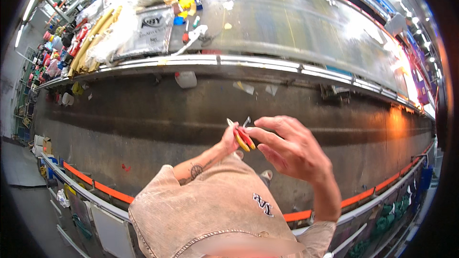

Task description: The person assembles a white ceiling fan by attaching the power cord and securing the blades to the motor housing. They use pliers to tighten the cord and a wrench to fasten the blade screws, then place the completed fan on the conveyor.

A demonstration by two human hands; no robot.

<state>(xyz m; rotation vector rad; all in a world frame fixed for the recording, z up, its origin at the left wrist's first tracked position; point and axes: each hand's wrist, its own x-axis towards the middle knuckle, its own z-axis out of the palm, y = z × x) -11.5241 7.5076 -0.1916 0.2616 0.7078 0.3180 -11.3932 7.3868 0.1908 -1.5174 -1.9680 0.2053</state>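
In front of my body, my left hand (229,139) is closed around pliers with red and yellow handles (243,140). The handles point down and to the right, and a pale metal tip shows above the fingers. Beside it a small bent metal piece (247,121) sticks up; whether it belongs to the same tool I cannot tell. My right hand (291,150) hovers just to the right, fingers stretched and apart. Its fingertips come close to the handles, and whether they touch is unclear. Nothing shows in its grasp.
Across the aisle runs a long table (267,14) with a metal edge. On it lie a grey printed bag (150,31), yellow rolls (98,33) and small tools. A white jug (186,80) stands beneath. Behind me passes an orange rail (112,192).
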